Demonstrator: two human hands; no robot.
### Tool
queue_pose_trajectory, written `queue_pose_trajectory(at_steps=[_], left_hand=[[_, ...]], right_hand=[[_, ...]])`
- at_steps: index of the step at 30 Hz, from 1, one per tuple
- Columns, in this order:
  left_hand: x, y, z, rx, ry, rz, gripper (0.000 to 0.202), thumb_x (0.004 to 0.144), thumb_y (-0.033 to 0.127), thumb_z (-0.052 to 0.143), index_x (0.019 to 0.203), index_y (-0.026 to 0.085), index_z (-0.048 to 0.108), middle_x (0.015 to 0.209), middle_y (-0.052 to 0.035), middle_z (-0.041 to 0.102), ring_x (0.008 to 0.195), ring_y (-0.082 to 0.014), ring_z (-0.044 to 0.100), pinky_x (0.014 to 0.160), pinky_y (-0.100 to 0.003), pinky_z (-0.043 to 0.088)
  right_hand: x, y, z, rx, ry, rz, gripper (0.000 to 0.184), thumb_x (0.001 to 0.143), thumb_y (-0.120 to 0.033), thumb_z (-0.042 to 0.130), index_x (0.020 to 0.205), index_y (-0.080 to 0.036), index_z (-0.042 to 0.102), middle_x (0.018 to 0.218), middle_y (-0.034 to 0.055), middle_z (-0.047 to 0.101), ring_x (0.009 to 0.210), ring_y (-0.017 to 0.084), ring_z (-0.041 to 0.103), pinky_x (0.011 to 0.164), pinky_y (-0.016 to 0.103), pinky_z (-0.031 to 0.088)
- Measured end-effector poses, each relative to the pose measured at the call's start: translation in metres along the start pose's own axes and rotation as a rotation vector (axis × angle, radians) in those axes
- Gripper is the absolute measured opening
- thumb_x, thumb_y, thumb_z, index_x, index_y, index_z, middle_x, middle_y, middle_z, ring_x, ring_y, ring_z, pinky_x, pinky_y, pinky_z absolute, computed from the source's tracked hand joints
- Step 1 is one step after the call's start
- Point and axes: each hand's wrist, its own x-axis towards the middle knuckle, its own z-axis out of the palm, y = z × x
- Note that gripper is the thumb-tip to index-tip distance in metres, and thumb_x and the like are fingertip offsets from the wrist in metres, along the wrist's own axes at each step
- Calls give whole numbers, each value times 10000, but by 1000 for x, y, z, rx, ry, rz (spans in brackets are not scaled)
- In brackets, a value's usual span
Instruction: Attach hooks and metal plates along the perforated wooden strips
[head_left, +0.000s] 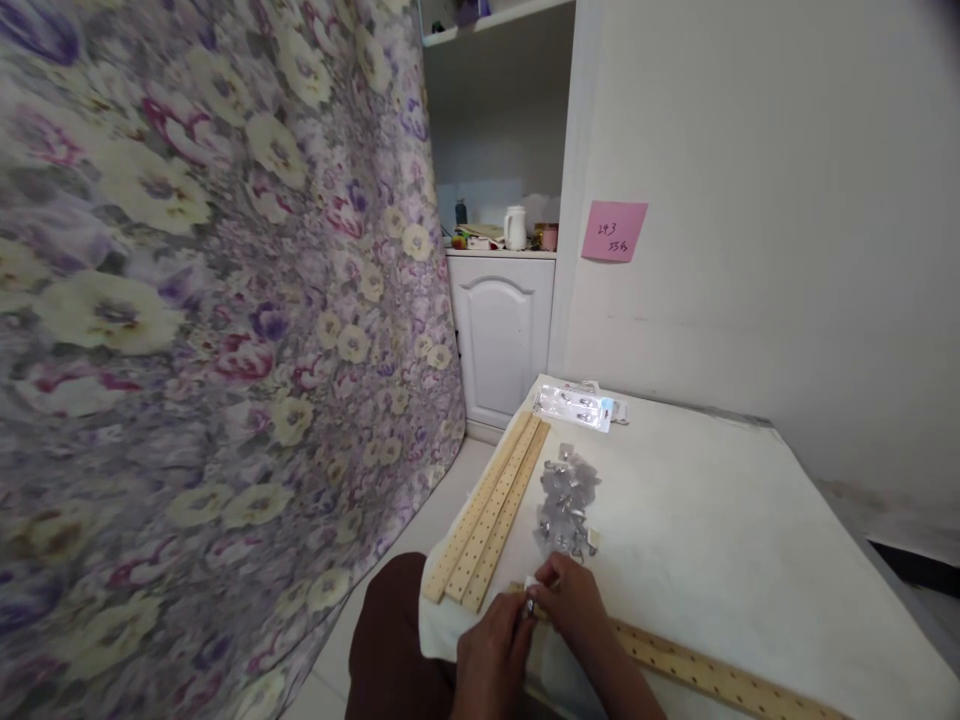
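Observation:
My left hand (pixel 491 650) and my right hand (pixel 574 600) meet at the near edge of the white table (pixel 720 530). Both pinch a small metal part (pixel 529 603) between their fingertips, held over the end of a perforated wooden strip (pixel 712 675) that lies along the table's front edge. Just beyond my hands lies a pile of small clear bags with metal fittings (pixel 566 505). Three more perforated wooden strips (pixel 491 515) lie side by side to the left of that pile.
A clear blister pack (pixel 574 407) sits at the table's far corner. A pink sticky note (pixel 613 231) hangs on the white wall. A floral curtain (pixel 187 330) fills the left. A white cabinet (pixel 501 335) with a jug (pixel 515 227) stands behind.

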Motion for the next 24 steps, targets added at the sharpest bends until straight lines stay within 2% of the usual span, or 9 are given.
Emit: queue_pose_trajectory(at_steps=[7,16,21,24], left_hand=[[-1,-2,-1,12,21,33,248,885,313,397,1061,288,570,987,-3,677,906,-140,638,780,-240,494],[-4,-3,0,31,26,-54,283,838,264,433,1100,259,540,1026,-19,674,928,-158,631,807,-271,483],[-5,-6,0,25,30,-44,330,815,241,455,1138,247,524,1061,-23,658,963,-152,619,851,-271,474],[-5,-10,2,28,40,-24,351,813,244,462,1160,246,517,1096,-25,647,1003,-154,605,877,-272,468]], right_hand=[[-6,-6,-2,10,43,-47,25,642,-193,581,658,-192,600,662,-1,637,660,144,585,628,216,413],[-25,-10,-10,121,145,-159,190,743,-238,510,877,-199,637,842,36,679,738,182,625,680,265,470],[-43,5,-41,76,154,-200,219,775,-253,488,938,-208,627,898,46,662,811,189,611,751,275,463],[-56,28,-64,-59,157,-200,246,709,-265,588,945,-227,644,976,52,644,939,224,575,854,316,422]])
